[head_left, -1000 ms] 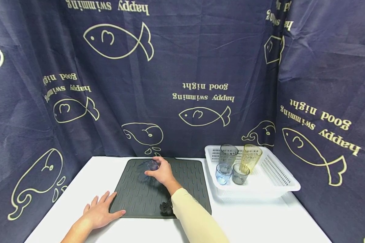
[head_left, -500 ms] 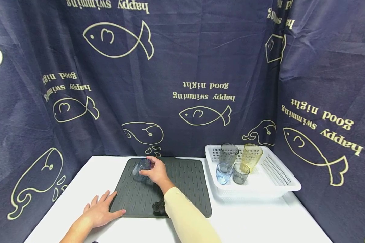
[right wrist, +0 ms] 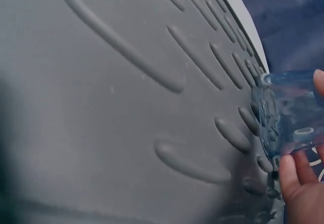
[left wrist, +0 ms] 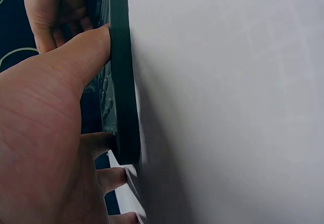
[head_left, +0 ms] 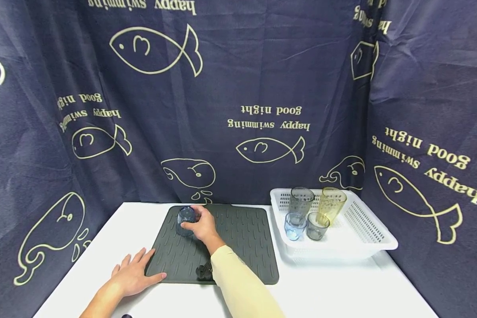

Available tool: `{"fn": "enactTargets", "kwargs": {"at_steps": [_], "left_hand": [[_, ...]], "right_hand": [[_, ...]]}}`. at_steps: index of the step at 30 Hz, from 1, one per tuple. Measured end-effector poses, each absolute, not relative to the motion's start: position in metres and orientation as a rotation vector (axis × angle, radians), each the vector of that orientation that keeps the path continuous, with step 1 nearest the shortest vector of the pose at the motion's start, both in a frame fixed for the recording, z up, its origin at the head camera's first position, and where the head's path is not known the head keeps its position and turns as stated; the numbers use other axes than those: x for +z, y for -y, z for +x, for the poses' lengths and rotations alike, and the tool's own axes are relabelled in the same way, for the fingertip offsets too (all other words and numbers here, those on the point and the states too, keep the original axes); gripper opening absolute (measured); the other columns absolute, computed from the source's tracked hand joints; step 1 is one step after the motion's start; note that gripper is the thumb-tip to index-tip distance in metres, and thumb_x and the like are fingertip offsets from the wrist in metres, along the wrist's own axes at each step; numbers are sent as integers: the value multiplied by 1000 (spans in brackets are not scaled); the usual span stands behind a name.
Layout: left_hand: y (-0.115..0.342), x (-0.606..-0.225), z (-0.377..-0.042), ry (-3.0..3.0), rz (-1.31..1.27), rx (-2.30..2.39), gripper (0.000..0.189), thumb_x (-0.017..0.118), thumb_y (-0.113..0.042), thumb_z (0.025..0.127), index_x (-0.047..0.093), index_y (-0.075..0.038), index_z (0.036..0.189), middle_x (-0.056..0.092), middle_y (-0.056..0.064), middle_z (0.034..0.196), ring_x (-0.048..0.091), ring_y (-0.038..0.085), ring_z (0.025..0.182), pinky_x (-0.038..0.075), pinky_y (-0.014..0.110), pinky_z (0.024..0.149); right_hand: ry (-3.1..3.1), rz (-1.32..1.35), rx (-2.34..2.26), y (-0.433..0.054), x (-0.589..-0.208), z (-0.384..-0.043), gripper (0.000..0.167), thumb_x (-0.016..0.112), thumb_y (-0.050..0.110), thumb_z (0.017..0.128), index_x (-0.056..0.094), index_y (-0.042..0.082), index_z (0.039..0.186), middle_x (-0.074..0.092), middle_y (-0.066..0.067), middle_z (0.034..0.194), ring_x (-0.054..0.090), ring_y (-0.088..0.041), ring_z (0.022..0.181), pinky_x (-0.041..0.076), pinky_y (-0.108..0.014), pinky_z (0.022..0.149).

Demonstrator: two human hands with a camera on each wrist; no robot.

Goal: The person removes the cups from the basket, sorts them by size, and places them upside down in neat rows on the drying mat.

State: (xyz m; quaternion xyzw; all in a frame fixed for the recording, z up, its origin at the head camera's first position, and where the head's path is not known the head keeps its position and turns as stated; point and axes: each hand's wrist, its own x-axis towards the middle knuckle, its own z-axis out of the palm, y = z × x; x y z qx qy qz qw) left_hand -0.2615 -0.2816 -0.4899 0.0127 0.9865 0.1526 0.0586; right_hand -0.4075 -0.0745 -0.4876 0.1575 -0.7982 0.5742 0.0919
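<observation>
My right hand (head_left: pixel 204 225) grips a blue drinking glass (head_left: pixel 186 221) between thumb and fingers, over the back left part of the dark grey ribbed mat (head_left: pixel 242 247). The glass is upside down; in the right wrist view its wide rim is right at the mat's ribs, and fingertips (right wrist: pixel 289 171) lie along its side. My left hand (head_left: pixel 131 276) lies with fingers spread at the mat's front left corner. Its thumb touches the mat's front edge (left wrist: pixel 121 82), as the left wrist view shows, while some of its fingers reach past the corner onto the white table.
A white perforated basket (head_left: pixel 375 229) stands right of the mat. Inside are a tall grey glass (head_left: pixel 300 201), a tall yellow glass (head_left: pixel 331 205), a short blue glass (head_left: pixel 295 226) and a short grey glass (head_left: pixel 317 226). A dark printed curtain (head_left: pixel 206 101) surrounds the table (head_left: pixel 322 287).
My right hand has moved left with the blue glass, which was tilted half a second ago and now stands straight, upside down. The left hand stays at the mat's corner.
</observation>
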Motion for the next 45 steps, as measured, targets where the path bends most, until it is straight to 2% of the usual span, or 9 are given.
{"fn": "enactTargets", "kwargs": {"at_steps": [7, 13, 17, 22, 25, 29, 31, 39, 45], "left_hand": [[281, -489, -261, -3001, 45, 459, 102, 64, -74, 86, 40, -1, 153, 34, 36, 156, 25, 75, 135, 23, 87, 102], [280, -489, -260, -3009, 49, 465, 102, 64, -74, 85, 41, -1, 153, 35, 36, 156, 26, 75, 135, 23, 87, 102], [281, -490, -261, -3000, 42, 463, 103, 63, -75, 85, 40, -1, 154, 34, 35, 156, 25, 75, 135, 23, 87, 102], [281, -491, -262, -2991, 38, 465, 104, 63, -76, 85, 39, -2, 154, 33, 35, 157, 24, 75, 136, 22, 87, 102], [281, -492, -263, -2988, 33, 468, 105, 63, -76, 84, 39, -2, 155, 33, 35, 157, 23, 75, 136, 21, 87, 103], [281, -492, -263, -2995, 29, 462, 105, 64, -76, 84, 39, -2, 154, 33, 35, 157, 24, 74, 136, 21, 87, 103], [281, -492, -263, -3000, 31, 457, 104, 64, -75, 84, 40, -2, 154, 34, 35, 157, 24, 75, 136, 22, 87, 102], [280, -493, -263, -2978, 41, 486, 104, 64, -75, 85, 39, -1, 154, 32, 36, 157, 23, 75, 136, 21, 88, 102], [282, -493, -264, -2983, 40, 476, 104, 65, -74, 85, 39, 0, 153, 33, 37, 156, 24, 76, 135, 22, 88, 101]], "right_hand": [[2341, 400, 1730, 83, -491, -406, 64, 93, 11, 72, 66, 8, 130, 73, -10, 122, 71, -14, 95, 58, -22, 80], [2328, 390, 1689, 89, -492, -404, 63, 93, 12, 72, 67, 6, 129, 72, -11, 118, 73, -19, 94, 58, -23, 81], [2328, 384, 1713, 90, -489, -402, 63, 92, 11, 74, 67, 5, 131, 73, -12, 119, 74, -23, 98, 59, -20, 72], [2335, 370, 1733, 90, -488, -400, 60, 91, 11, 75, 69, 9, 130, 76, -9, 119, 75, -21, 99, 58, -18, 59], [2353, 365, 1715, 90, -488, -400, 59, 91, 12, 75, 69, 10, 130, 76, -8, 119, 75, -20, 99, 59, -20, 65], [2380, 396, 1660, 90, -487, -401, 59, 91, 14, 76, 68, 9, 131, 76, -9, 120, 75, -23, 102, 58, -23, 84], [2386, 409, 1660, 89, -487, -401, 59, 90, 14, 77, 67, 8, 131, 75, -10, 121, 75, -25, 104, 59, -26, 88], [2380, 398, 1744, 80, -491, -398, 61, 89, 15, 79, 65, 10, 135, 71, -11, 131, 71, -31, 114, 59, -32, 94], [2308, 395, 1887, 69, -495, -393, 61, 88, 14, 81, 63, 6, 136, 68, -17, 135, 67, -40, 119, 60, -34, 93]]}}
